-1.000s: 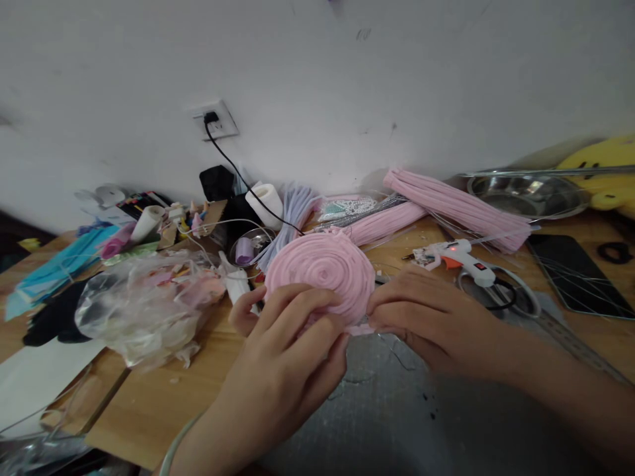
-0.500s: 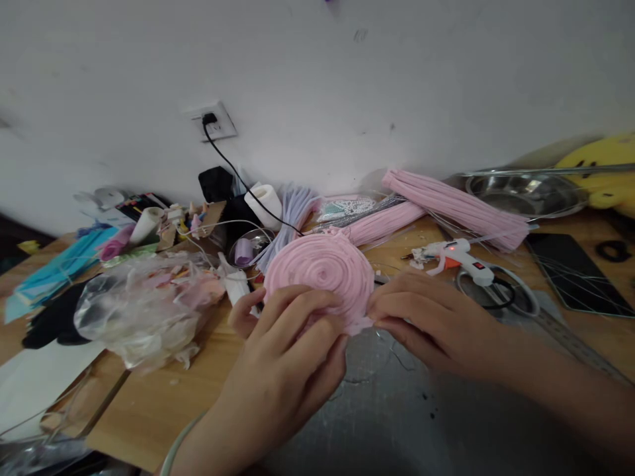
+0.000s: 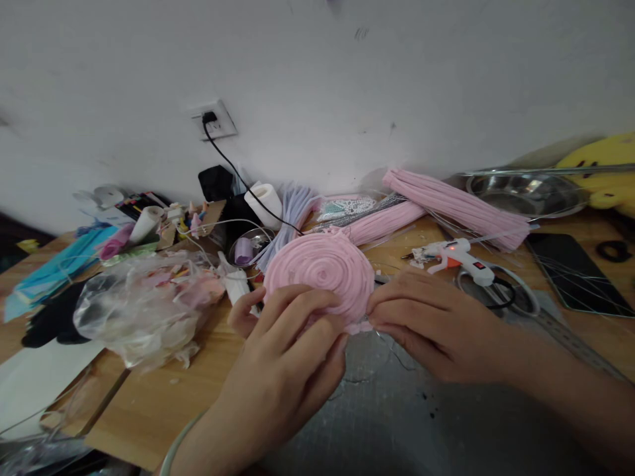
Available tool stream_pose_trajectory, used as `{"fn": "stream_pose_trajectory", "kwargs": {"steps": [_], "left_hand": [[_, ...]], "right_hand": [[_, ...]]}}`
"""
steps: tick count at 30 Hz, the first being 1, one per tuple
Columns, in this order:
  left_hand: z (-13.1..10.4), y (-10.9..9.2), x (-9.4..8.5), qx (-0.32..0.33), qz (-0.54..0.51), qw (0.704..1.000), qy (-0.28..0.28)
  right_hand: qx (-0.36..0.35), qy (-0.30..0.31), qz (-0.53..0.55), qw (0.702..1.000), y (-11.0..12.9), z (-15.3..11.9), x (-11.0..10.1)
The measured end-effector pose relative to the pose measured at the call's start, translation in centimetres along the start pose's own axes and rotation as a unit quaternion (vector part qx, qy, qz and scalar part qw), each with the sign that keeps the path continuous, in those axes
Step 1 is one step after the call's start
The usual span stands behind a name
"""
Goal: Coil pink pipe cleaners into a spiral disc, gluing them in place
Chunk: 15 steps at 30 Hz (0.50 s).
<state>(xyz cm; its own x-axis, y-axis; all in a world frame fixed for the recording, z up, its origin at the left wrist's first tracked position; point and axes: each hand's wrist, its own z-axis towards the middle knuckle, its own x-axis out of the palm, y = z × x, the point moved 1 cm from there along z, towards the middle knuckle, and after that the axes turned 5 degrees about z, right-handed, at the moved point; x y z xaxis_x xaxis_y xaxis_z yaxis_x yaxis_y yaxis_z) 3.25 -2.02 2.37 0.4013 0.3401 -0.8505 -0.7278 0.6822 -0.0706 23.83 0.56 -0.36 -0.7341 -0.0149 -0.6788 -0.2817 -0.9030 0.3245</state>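
Observation:
A round pink coil of fuzzy pipe cleaners (image 3: 322, 264), wound in a spiral, is tilted up in the middle of the view. My left hand (image 3: 292, 350) grips its lower left part, fingers lying over the front and the thumb underneath. At the coil's lower right edge, my right hand (image 3: 426, 317) pinches a pink strand end that sticks out there. The right fingertips cover most of that end. Behind the left fingers the lower part of the coil is hidden.
A white glue gun (image 3: 469, 261) with a lit red light lies to the right, beside a dark phone (image 3: 580, 271). Pink pipe cleaner bundles (image 3: 456, 205) and a metal bowl (image 3: 526, 193) stand along the wall. On the left is a clear plastic bag (image 3: 143, 317) of scraps.
Both hands stay nearly in place on the coil. The pink strip at its lower right edge now looks slimmer and sits slightly higher; the right fingers have shifted a little.

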Motion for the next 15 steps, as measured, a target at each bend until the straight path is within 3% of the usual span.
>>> {"fn": "stream_pose_trajectory", "kwargs": {"steps": [15], "left_hand": [[-0.03, -0.07, -0.09, 0.005, 0.007, 1.000, 0.006]], "right_hand": [[0.008, -0.001, 0.009, 1.000, 0.04, 0.06, 0.00]]}}
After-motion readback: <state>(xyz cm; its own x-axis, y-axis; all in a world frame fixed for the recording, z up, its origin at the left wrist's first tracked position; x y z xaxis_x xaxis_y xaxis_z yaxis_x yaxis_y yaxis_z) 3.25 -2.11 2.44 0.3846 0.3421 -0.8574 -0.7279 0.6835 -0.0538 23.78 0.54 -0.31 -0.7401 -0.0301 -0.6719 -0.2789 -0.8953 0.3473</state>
